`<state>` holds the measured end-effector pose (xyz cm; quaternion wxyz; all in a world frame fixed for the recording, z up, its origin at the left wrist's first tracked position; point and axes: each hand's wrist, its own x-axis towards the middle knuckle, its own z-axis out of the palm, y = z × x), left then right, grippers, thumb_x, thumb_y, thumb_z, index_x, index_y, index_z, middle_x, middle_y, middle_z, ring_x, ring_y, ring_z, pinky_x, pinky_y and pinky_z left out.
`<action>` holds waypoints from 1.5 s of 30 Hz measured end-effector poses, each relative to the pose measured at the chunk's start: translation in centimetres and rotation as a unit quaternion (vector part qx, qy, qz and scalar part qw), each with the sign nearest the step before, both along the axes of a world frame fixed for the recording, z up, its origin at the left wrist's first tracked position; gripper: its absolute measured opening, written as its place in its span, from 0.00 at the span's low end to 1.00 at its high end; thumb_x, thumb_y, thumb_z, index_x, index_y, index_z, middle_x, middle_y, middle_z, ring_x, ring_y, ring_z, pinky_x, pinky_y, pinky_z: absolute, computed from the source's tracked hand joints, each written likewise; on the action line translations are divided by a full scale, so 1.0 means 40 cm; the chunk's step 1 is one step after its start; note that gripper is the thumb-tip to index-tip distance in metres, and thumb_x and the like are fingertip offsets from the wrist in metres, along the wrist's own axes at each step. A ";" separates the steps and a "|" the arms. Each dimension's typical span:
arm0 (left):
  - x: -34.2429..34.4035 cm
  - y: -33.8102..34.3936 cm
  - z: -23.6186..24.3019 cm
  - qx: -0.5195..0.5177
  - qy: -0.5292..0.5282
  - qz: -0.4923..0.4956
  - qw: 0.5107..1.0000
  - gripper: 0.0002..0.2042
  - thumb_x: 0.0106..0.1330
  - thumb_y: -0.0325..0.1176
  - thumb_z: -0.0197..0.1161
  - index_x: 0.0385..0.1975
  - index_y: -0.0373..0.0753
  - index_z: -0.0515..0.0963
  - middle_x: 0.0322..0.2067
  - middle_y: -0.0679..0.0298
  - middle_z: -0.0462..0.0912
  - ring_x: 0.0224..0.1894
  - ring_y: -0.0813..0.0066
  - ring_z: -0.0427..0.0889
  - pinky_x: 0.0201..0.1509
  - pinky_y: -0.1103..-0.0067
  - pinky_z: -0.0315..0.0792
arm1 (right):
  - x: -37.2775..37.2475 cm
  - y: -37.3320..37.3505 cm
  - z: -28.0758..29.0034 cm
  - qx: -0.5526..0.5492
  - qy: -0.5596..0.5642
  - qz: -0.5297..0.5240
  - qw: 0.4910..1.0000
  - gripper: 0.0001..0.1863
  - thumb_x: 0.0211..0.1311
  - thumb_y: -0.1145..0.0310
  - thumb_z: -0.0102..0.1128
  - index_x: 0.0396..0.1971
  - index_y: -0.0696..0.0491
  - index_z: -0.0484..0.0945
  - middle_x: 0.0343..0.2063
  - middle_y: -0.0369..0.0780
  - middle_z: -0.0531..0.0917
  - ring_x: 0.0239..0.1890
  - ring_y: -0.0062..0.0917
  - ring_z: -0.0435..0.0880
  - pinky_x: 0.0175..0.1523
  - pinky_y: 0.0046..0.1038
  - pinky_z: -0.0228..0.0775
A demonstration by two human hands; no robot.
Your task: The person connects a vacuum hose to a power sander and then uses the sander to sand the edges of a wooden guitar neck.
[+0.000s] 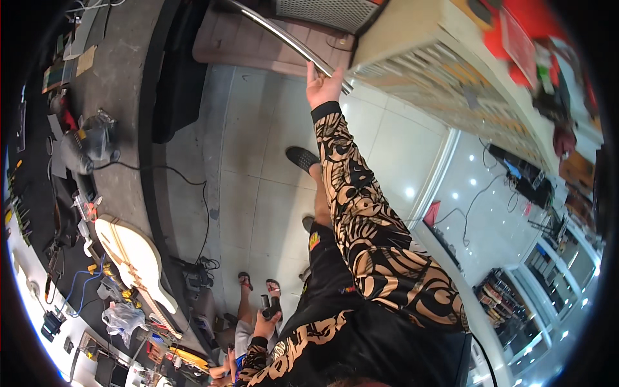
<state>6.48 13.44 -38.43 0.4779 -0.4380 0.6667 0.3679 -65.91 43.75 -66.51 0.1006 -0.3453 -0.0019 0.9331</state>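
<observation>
Clearly, the right hand [323, 92] grips a slim, glossy silver tube [284, 37]; the left hand [265, 327], a dark object [266, 313].

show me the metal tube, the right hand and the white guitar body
metal tube [290, 42]: head view, on the middle of its shiny length
right hand [324, 90]: head view, on the hand's middle
white guitar body [146, 257]: head view, on its pale face

Glossy smth metal tube [277, 31], cloth sleeve [361, 193], shiny flr tiles [242, 138]
</observation>
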 end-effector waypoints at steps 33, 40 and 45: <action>-0.583 0.085 0.419 0.022 0.446 0.221 0.867 0.18 0.77 0.38 0.70 0.60 0.36 0.85 0.58 0.54 0.85 0.60 0.59 0.83 0.71 0.67 0.75 | 0.667 -0.479 0.998 0.425 0.699 0.567 0.099 0.20 0.76 0.54 0.71 0.59 0.49 0.81 0.63 0.46 0.83 0.76 0.44 0.75 0.86 0.62 0.47; -0.421 0.000 0.657 -0.004 0.530 0.274 0.803 0.14 0.82 0.33 0.66 0.60 0.41 0.74 0.51 0.55 0.80 0.48 0.63 0.83 0.56 0.69 0.78 | 0.664 -0.667 1.247 0.298 0.321 0.802 0.407 0.17 0.82 0.54 0.69 0.53 0.51 0.76 0.41 0.35 0.85 0.40 0.22 0.89 0.34 0.30 0.85; -0.314 -0.072 0.756 -0.032 0.542 0.242 0.804 0.24 0.81 0.33 0.66 0.74 0.47 0.70 0.44 0.54 0.88 0.39 0.63 0.86 0.50 0.68 0.81 | 0.715 -0.699 1.321 0.345 0.365 0.805 0.315 0.16 0.81 0.54 0.70 0.54 0.48 0.78 0.40 0.32 0.84 0.39 0.17 0.87 0.32 0.26 0.80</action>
